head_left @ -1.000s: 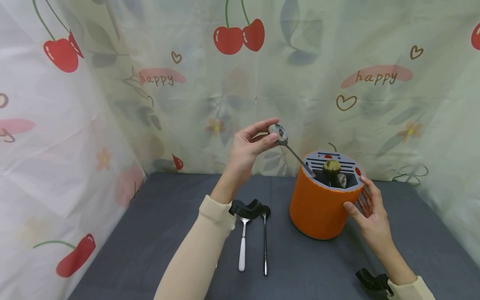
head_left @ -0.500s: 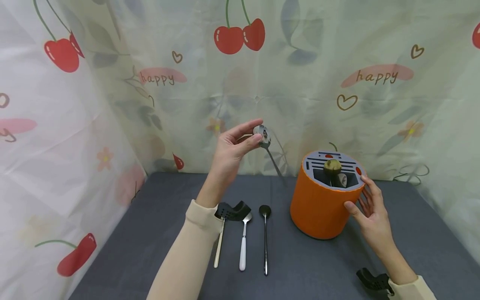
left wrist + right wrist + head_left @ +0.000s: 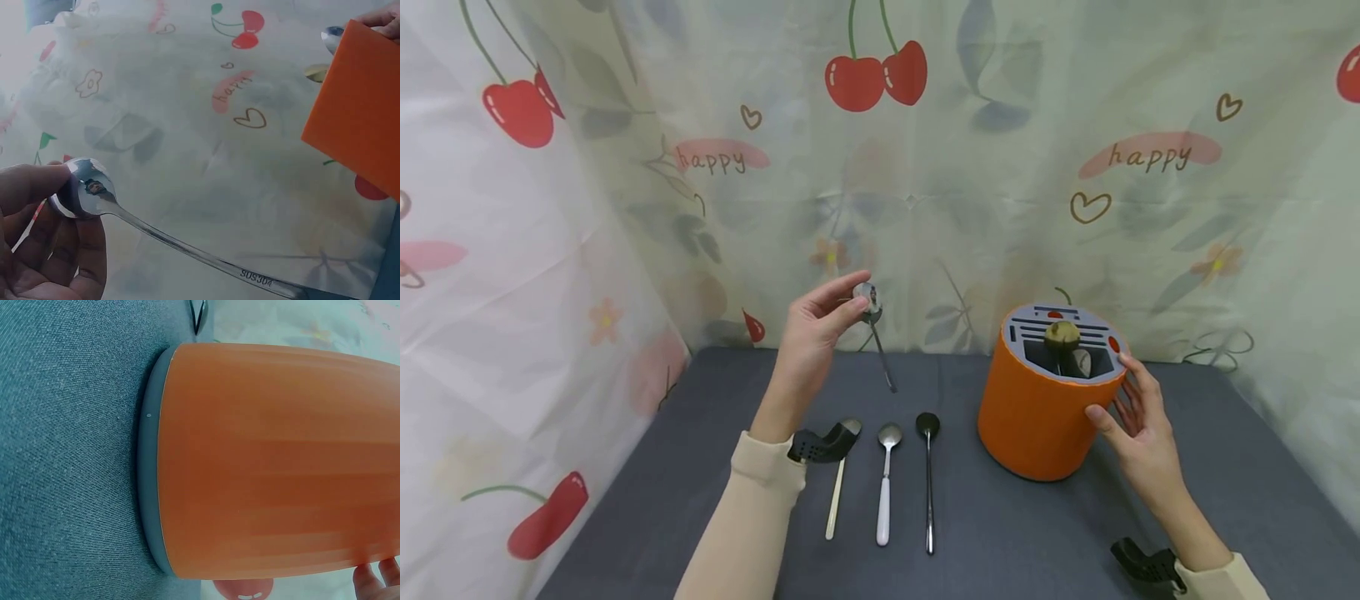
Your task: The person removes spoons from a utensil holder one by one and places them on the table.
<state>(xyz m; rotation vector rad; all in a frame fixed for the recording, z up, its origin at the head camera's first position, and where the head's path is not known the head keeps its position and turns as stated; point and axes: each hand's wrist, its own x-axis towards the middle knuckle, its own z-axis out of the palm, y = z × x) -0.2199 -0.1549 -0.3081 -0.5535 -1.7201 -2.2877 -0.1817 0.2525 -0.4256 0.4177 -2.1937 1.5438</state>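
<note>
A person's left hand (image 3: 811, 329) pinches a silver spoon (image 3: 875, 297) by the rim of its bowl, thumb against index finger, in the air left of an orange utensil holder (image 3: 1043, 429) and well apart from it. Gripped by the bowl, the spoon leaves its whole handle free, slanting down. The right hand (image 3: 1142, 437) is spread wide, thumb and fingertips resting on the holder's right side, probably to stop it sliding. A gold spoon (image 3: 1062, 335) stands bowl-up in the holder's open compartment. On the table (image 3: 1000, 542) left of the holder lie a dark spoon (image 3: 929, 487), nearest it, then a white-handled spoon (image 3: 883, 508), then a pale-handled spoon (image 3: 833, 504), side by side with bowls away from the person, perhaps so each is easy to pick out
</note>
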